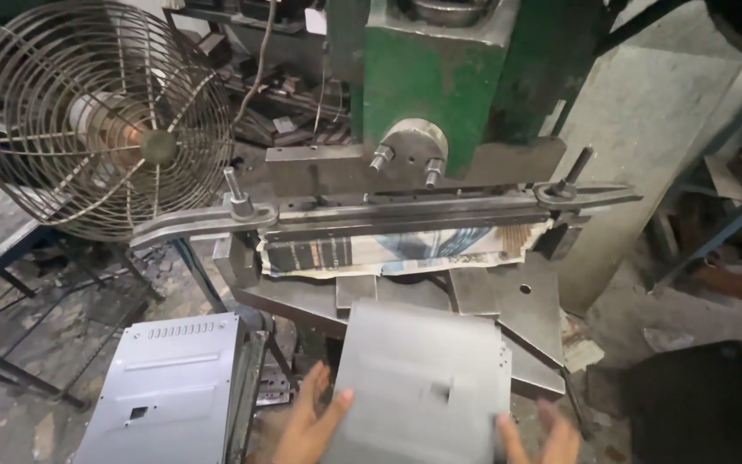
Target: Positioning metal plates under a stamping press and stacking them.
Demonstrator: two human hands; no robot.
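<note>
Cluttered workshop surroundings fill the frame, with a green press machine (440, 77) at top centre and a caged fan (96, 116) at upper left. At the bottom centre, the left hand (309, 423) and right hand (547, 436), fingers spread, hold a grey sheet-metal panel (422, 382) by its edges, beside a stack of similar panels (169, 387) at lower left.
</note>
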